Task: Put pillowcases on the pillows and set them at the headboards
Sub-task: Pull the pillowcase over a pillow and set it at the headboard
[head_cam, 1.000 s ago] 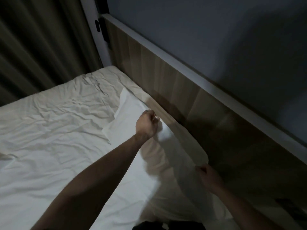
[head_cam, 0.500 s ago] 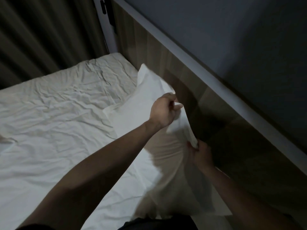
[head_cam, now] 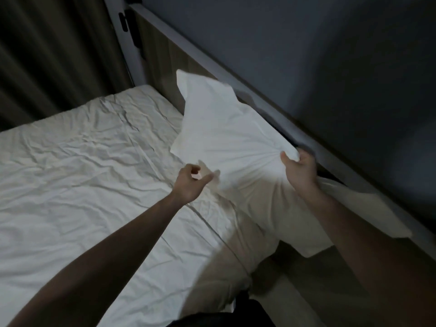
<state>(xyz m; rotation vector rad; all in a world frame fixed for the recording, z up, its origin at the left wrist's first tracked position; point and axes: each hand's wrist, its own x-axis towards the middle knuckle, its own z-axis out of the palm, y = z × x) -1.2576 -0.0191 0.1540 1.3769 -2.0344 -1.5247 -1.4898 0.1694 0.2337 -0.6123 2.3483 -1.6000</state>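
A white pillow in its pillowcase (head_cam: pixel 221 128) is held tilted up off the bed, its far corner pointing at the wooden headboard (head_cam: pixel 169 60). My right hand (head_cam: pixel 300 172) is clenched on the case's right edge, and the cloth gathers into creases there. My left hand (head_cam: pixel 191 182) is at the case's lower left edge, fingers curled and pinching the fabric; motion blur softens this. The loose open end of the case (head_cam: pixel 342 215) hangs down under my right forearm beside the headboard.
A creased white bed sheet (head_cam: pixel 70 173) covers the mattress to the left. Dark curtains (head_cam: pixel 47 55) hang at the far left. The headboard's pale top rail (head_cam: pixel 236 74) runs diagonally below a dark wall (head_cam: pixel 306 55). Dark clothing (head_cam: pixel 224 319) shows at the bottom edge.
The pillow rose from lying along the headboard into the air. My right hand moved up to its right edge. My left hand dropped to the lower left edge.
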